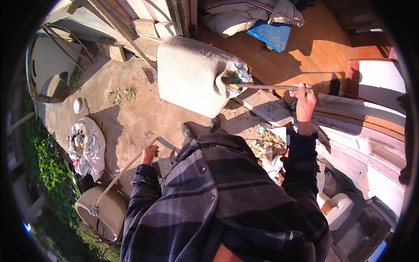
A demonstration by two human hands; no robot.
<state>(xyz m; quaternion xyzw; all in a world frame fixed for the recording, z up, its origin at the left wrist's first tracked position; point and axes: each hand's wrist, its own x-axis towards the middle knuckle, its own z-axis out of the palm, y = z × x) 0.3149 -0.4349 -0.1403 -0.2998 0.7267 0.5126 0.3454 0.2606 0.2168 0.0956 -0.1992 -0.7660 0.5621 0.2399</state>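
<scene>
My right hand (pixel 305 102) is closed around a thin brown wooden stick (pixel 270 87). The stick runs left to the mouth of a big pale woven sack (pixel 192 72) lying on its side, with scraps of blue and yellow showing at its opening. Low on the left, my left hand (pixel 150 154) is curled on a slim light wooden handle (pixel 126 169). That handle slopes down to a beige plastic scoop (pixel 98 205), tied on at its rim. How far the stick's tip goes into the sack is hidden.
A white bag of debris (pixel 89 146) stands on the ground at left, beside green plants (pixel 52 174). Litter (pixel 268 148) lies right of my feet. Beyond a raised sill is a wooden floor (pixel 323 56) with a blue ridged board (pixel 270 35). A pole (pixel 118 28) leans at upper left.
</scene>
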